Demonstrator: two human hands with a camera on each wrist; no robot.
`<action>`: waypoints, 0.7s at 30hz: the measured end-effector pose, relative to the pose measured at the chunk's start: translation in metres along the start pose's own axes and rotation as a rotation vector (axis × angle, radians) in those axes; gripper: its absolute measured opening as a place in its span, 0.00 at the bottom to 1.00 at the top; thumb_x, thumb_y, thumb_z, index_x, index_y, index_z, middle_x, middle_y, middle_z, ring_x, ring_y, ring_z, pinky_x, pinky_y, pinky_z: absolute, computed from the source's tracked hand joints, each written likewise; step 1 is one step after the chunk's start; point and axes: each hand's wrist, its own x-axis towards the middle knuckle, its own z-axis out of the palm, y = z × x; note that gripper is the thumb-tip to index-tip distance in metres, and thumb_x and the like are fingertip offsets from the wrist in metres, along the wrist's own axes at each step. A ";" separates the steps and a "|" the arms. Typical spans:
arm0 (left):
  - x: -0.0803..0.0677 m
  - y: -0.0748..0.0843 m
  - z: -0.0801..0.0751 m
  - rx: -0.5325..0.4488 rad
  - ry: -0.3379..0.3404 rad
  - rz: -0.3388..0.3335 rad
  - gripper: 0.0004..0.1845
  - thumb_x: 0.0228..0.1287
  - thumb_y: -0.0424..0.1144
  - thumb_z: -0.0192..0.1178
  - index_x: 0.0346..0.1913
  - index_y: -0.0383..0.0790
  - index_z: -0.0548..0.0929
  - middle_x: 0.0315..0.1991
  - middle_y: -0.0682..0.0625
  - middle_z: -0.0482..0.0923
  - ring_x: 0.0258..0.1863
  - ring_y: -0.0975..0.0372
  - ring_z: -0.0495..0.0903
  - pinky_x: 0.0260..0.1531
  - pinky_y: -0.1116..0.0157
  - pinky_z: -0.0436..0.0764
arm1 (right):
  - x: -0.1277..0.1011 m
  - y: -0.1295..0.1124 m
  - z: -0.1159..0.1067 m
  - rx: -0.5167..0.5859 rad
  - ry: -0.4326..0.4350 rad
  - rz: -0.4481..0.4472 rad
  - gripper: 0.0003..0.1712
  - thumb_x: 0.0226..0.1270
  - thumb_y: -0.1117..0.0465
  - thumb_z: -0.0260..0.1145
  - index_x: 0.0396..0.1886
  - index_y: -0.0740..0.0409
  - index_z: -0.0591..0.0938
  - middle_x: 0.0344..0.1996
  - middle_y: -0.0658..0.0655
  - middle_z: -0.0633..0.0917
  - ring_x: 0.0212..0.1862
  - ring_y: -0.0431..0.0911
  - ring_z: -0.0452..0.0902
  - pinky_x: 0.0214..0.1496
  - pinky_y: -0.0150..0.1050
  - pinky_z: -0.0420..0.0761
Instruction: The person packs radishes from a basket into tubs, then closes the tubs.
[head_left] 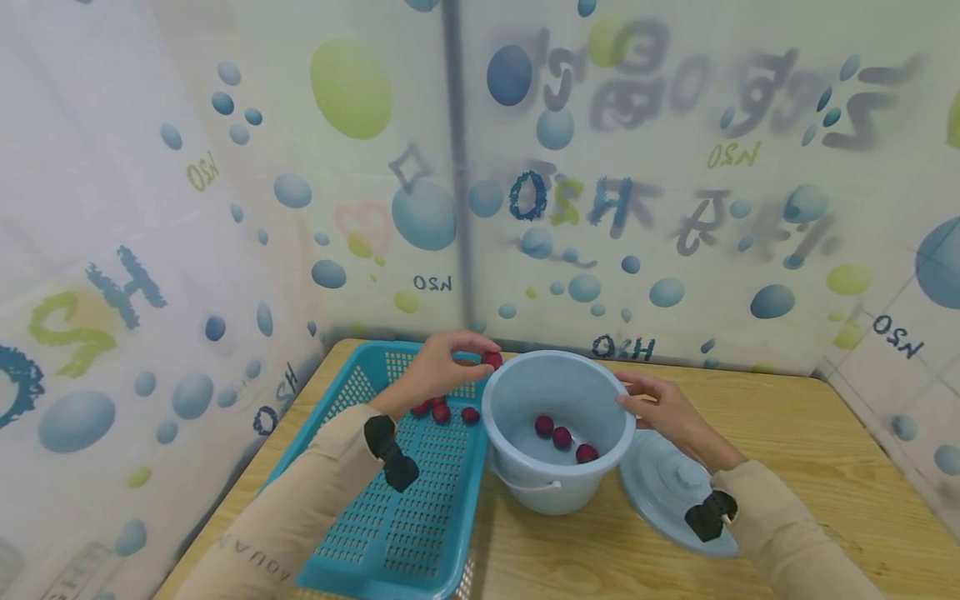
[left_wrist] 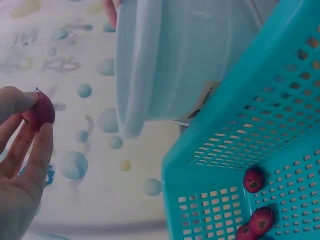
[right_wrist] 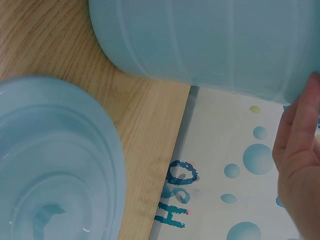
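My left hand (head_left: 442,367) pinches a small dark-red fruit (left_wrist: 40,112) with a thin stem between thumb and fingertips. In the head view it is at the far left rim of a light-blue bucket (head_left: 551,492). Several more such fruits (head_left: 562,437) lie on the bucket's bottom. At the bucket's right side, my right hand (head_left: 667,408) holds the rim, its fingers against the outer wall in the right wrist view. Left of the bucket, a turquoise slotted basket (head_left: 360,542) contains several fruits (left_wrist: 254,180) toward its far end, partly hidden by my left arm.
A light-blue lid (head_left: 667,475) with a knob lies on the wooden table (head_left: 795,442) right of the bucket, partly under my right forearm. The bucket's white handle (head_left: 525,486) hangs down in front. Patterned sheeting (head_left: 660,208) rises behind the table's back edge.
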 end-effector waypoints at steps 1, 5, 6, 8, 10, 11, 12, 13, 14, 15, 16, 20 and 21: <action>0.001 0.001 0.000 0.010 0.000 0.008 0.14 0.53 0.33 0.62 0.45 0.39 0.80 0.42 0.49 0.78 0.44 0.60 0.75 0.42 0.63 0.77 | 0.000 0.000 0.000 0.003 -0.001 0.003 0.33 0.62 0.54 0.58 0.63 0.62 0.61 0.49 0.68 0.71 0.47 0.57 0.73 0.42 0.45 0.78; 0.006 0.005 0.003 0.030 -0.016 0.061 0.15 0.52 0.32 0.62 0.45 0.37 0.80 0.42 0.48 0.78 0.44 0.58 0.75 0.41 0.63 0.78 | 0.000 -0.001 0.000 0.005 0.001 0.012 0.33 0.62 0.54 0.58 0.63 0.62 0.61 0.49 0.68 0.71 0.46 0.56 0.73 0.42 0.44 0.78; 0.007 0.006 0.003 0.035 -0.024 0.069 0.15 0.52 0.32 0.62 0.45 0.37 0.80 0.42 0.48 0.78 0.43 0.58 0.76 0.41 0.64 0.78 | 0.000 -0.001 0.000 0.005 0.002 0.012 0.33 0.62 0.54 0.58 0.63 0.62 0.61 0.49 0.68 0.71 0.46 0.55 0.73 0.42 0.45 0.78; 0.009 0.007 0.006 0.029 -0.052 0.089 0.14 0.52 0.32 0.62 0.44 0.36 0.80 0.41 0.47 0.78 0.42 0.58 0.76 0.40 0.64 0.78 | 0.000 -0.001 0.000 0.007 0.002 0.011 0.33 0.62 0.54 0.58 0.63 0.62 0.61 0.49 0.68 0.71 0.46 0.55 0.73 0.42 0.45 0.78; 0.011 0.007 0.009 0.026 -0.084 0.095 0.14 0.52 0.32 0.62 0.44 0.35 0.80 0.40 0.48 0.78 0.41 0.59 0.76 0.40 0.65 0.78 | 0.000 -0.001 0.000 0.008 0.001 0.008 0.33 0.62 0.54 0.58 0.63 0.62 0.61 0.49 0.67 0.71 0.46 0.55 0.73 0.42 0.45 0.78; 0.011 0.008 0.010 0.030 -0.097 0.094 0.14 0.52 0.32 0.62 0.44 0.36 0.80 0.39 0.48 0.78 0.40 0.59 0.76 0.39 0.66 0.78 | 0.000 0.000 0.000 0.009 0.000 0.007 0.33 0.62 0.54 0.58 0.63 0.62 0.61 0.49 0.68 0.71 0.46 0.55 0.73 0.42 0.45 0.78; 0.012 0.008 0.011 0.031 -0.108 0.091 0.13 0.52 0.32 0.62 0.43 0.36 0.80 0.38 0.49 0.79 0.40 0.60 0.76 0.39 0.66 0.78 | 0.000 -0.001 0.000 0.009 -0.001 0.007 0.33 0.62 0.54 0.59 0.63 0.62 0.61 0.49 0.67 0.71 0.46 0.55 0.73 0.42 0.45 0.78; 0.013 0.008 0.012 0.035 -0.116 0.091 0.13 0.52 0.31 0.62 0.43 0.36 0.80 0.38 0.49 0.79 0.39 0.60 0.76 0.38 0.67 0.78 | -0.001 -0.001 0.000 0.009 -0.002 0.007 0.33 0.62 0.54 0.58 0.63 0.62 0.61 0.49 0.67 0.71 0.46 0.55 0.73 0.42 0.45 0.78; 0.014 0.009 0.013 0.044 -0.120 0.090 0.13 0.52 0.31 0.62 0.43 0.36 0.80 0.38 0.49 0.79 0.39 0.60 0.76 0.38 0.67 0.78 | 0.000 -0.001 0.000 0.010 -0.002 0.007 0.33 0.62 0.54 0.58 0.63 0.62 0.61 0.49 0.67 0.71 0.46 0.55 0.73 0.42 0.45 0.78; 0.014 0.010 0.014 0.054 -0.122 0.088 0.14 0.52 0.31 0.63 0.43 0.36 0.80 0.38 0.50 0.79 0.39 0.61 0.76 0.38 0.68 0.79 | 0.000 -0.001 0.000 0.009 -0.002 0.007 0.33 0.62 0.53 0.58 0.63 0.62 0.61 0.49 0.68 0.71 0.46 0.55 0.73 0.42 0.45 0.78; 0.014 0.011 0.014 0.060 -0.125 0.090 0.14 0.52 0.31 0.62 0.44 0.36 0.80 0.38 0.49 0.79 0.39 0.61 0.76 0.37 0.68 0.79 | 0.000 -0.001 0.000 0.010 -0.002 0.008 0.33 0.62 0.53 0.58 0.63 0.62 0.61 0.49 0.68 0.71 0.46 0.55 0.73 0.42 0.45 0.78; 0.017 0.013 0.016 0.073 -0.147 0.085 0.13 0.51 0.29 0.62 0.43 0.37 0.81 0.38 0.49 0.80 0.39 0.61 0.76 0.37 0.69 0.79 | 0.000 0.000 0.000 0.012 0.000 0.008 0.33 0.62 0.54 0.58 0.63 0.62 0.61 0.49 0.67 0.71 0.46 0.55 0.73 0.42 0.45 0.78; 0.018 0.013 0.017 0.069 -0.156 0.080 0.13 0.51 0.29 0.62 0.43 0.37 0.81 0.38 0.49 0.80 0.39 0.60 0.76 0.37 0.69 0.78 | 0.001 0.000 0.000 0.013 0.000 0.009 0.33 0.62 0.54 0.58 0.63 0.62 0.61 0.48 0.67 0.71 0.45 0.54 0.73 0.42 0.45 0.78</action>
